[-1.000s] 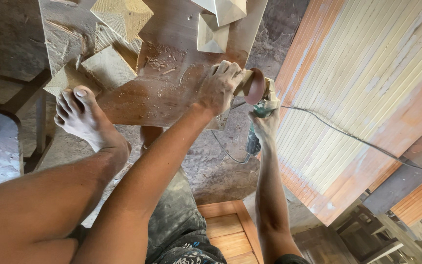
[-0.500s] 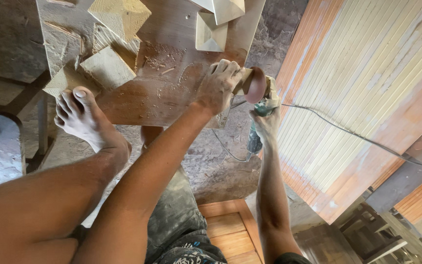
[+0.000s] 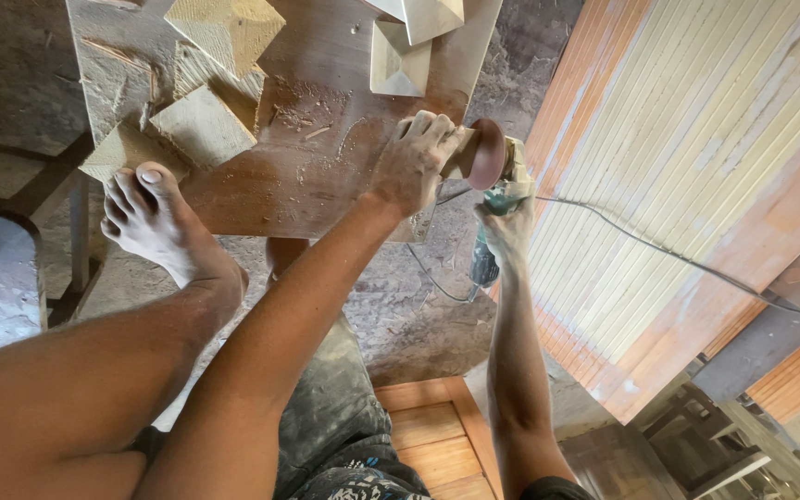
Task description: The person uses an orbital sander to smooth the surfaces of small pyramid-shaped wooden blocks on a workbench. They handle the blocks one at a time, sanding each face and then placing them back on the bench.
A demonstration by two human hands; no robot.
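**Fingers clamped on block and grinder at the board's right edge**

Head view. Fingers (image 3: 423,130) of the left hand (image 3: 416,165) are curled tight around a small pale wooden block (image 3: 460,153), pinning it at the right edge of the brown board (image 3: 307,176). The right hand (image 3: 504,230) is wrapped closed around the body of a green angle grinder (image 3: 491,231); its reddish sanding disc (image 3: 487,154) stands on edge, touching the block's right face. The block thus lies directly between the two hands, with the left hand on it and the right hand below and to the right of it. The grinder's long axis runs from the disc down toward the person; its dark cord (image 3: 641,245) trails right across the slatted panel (image 3: 687,157).

A bare foot (image 3: 155,227) rests against the board's lower left corner, bracing it. Pale pyramid-shaped wooden blocks (image 3: 224,32) sit on the board's upper left; another faceted piece (image 3: 398,60) sits at upper centre, well apart from the hands. Sawdust (image 3: 303,106) is scattered between them.

No packages, labels or signs are visible. A small blue object at the far left edge is too small to identify.
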